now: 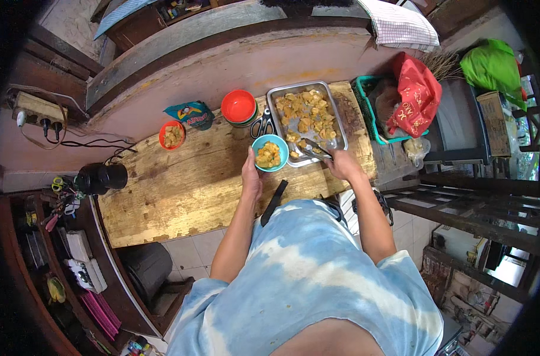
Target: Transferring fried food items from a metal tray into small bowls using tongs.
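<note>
My left hand (251, 174) holds a turquoise bowl (284, 153) with yellowish food pieces (268, 155) in it, just left of a metal tray (342, 133). With my right hand (344, 165) I grip metal tongs (319, 149), whose tips reach into the tray among more food pieces (310, 113). Scissors with black handles (262, 126) lie between the tray and a stack of bowls, a red bowl (238, 106) on top. Farther left, a small orange-red bowl (182, 143) holds similar food, beside a teal plastic packet (195, 115).
The wooden table (172, 196) stands against a pink wall (198, 75). To its right is a green plastic basket (363, 104) with a red bag (417, 98). A black object (101, 178) sits by the table's left end, below a power strip (38, 110).
</note>
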The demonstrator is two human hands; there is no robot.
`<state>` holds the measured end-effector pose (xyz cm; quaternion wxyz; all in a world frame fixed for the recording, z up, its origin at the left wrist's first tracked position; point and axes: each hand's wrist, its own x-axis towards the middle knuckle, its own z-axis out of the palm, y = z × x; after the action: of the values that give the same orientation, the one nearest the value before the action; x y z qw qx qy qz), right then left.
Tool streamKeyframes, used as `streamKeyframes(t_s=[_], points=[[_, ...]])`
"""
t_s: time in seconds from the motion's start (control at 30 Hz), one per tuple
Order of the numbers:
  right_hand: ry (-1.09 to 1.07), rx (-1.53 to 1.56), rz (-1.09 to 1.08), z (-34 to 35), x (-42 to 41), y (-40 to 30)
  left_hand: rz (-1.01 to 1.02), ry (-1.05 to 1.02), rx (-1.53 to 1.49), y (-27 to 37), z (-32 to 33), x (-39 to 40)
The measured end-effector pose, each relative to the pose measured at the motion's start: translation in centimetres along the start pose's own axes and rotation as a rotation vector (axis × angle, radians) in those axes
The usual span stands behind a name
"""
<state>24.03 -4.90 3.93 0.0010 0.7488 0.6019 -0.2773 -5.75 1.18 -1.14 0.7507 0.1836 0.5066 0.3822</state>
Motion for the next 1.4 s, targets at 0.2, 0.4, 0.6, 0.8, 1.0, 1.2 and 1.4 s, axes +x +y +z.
streamKeyframes(t_s=[0.2, 0.4, 0.6, 0.8, 1.0, 1.2, 1.4], points=[[-0.015, 0.067, -0.052, 0.5, -0.6, 0.7, 0.024, -0.025, -0.063, 0.4, 0.3, -0.6], [0.044, 0.149, -0.037, -3.5, -2.7, -0.7, 0.027, -0.042, 0.004, 0.3, 0.7, -0.3], [0.141, 0.200, -0.060, -7.2, -4.1, -1.1, 0.012, -0.057, 0.025, 0.8, 1.8, 0.4], [0.196, 0.222, -0.114, -10.7, -6.5, -3.8, 0.021, -0.099, 0.033, 0.7, 3.0, 1.2], [0.117, 0.275, -0.176, -11.0, -7.6, -7.0, 0.008, -0.156, 0.068, 0.2, 3.5, 1.7], [0.077, 0.123, -0.235, -9.9, -6.5, -8.2, -0.047, -0.163, 0.145, 1.3, 5.0, 0.3], [0.118, 0.097, -0.247, -10.2, -6.6, -8.9, -0.080, -0.216, 0.087, 0.8, 4.1, 0.8]])
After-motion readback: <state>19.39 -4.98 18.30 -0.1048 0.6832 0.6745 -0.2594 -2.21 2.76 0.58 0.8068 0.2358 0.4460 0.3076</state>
